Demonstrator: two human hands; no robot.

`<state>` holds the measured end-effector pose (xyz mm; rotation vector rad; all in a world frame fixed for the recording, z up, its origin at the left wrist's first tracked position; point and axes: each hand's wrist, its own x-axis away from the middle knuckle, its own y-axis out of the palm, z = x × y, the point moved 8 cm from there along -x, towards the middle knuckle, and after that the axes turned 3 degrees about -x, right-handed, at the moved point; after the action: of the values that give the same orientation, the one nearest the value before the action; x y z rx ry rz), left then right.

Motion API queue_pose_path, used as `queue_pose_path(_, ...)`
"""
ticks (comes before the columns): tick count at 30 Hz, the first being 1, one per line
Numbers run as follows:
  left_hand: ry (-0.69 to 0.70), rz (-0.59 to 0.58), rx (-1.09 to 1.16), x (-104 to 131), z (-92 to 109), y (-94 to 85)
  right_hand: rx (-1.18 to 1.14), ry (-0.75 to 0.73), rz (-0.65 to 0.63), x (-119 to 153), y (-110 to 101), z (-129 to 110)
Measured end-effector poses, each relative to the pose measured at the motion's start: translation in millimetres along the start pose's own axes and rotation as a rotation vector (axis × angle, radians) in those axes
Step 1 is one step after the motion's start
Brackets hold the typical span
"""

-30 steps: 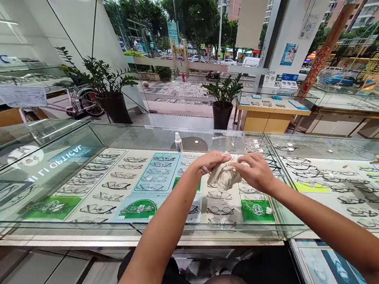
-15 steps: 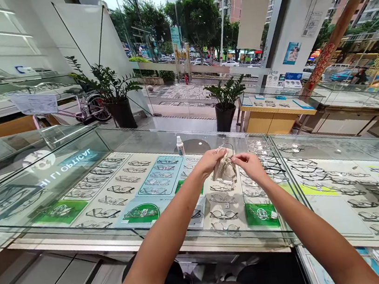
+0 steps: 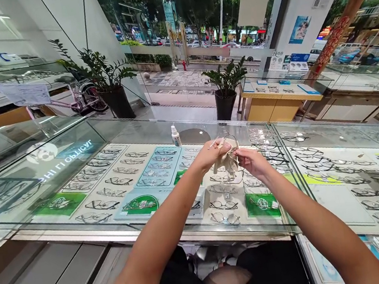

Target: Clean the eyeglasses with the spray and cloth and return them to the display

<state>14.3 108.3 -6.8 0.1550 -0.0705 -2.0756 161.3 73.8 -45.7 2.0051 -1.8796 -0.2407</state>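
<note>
The fingertips of the right hand (image 3: 254, 162) are pinched together at the edge of a pair of thin-framed glasses (image 3: 234, 138); which part of the frame lies between them is too small to tell. The left hand (image 3: 210, 154) presses its thumb over a crumpled beige cloth (image 3: 226, 160), gripping it against the glasses. Both hands meet in mid-air above a glass display counter (image 3: 83, 235). To handle this well, I would judge, the right fingers should steady the frame close to the lens, since so slim a rim probably bends easily, while the thumb keeps its pressure light and even through a clean fold. Holding low over the counter seems wise in case of a slip. Just beyond the left hand, a small white bottle (image 3: 176, 137) stands upright on the glass. Beneath the forearms, inside the case, spectacles lie in rows, with a green tray (image 3: 263, 205) near the right forearm. Farther off, a potted plant (image 3: 223, 78) stands before a tall window facing the street.
</note>
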Motion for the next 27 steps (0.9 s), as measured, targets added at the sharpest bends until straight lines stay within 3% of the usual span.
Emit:
queue_pose_path(7, -0.022, -0.093, 0.014, 4, 8, 13.4, -0.016, -0.006, -0.087, 3, 7, 1)
queue_pose_path(15, 0.11, 0.033, -0.073, 7, 20, 18.8, -0.054, 0.011, -0.071, 8, 13, 7)
queue_pose_path(21, 0.178, -0.065, -0.198, 9, 31, 17.8, -0.112, 0.055, -0.025, 15, 11, 2)
queue_pose_path(27, 0.199, -0.127, -0.152, 10, 34, 12.2, -0.148, 0.04, -0.03, 14, 9, -4)
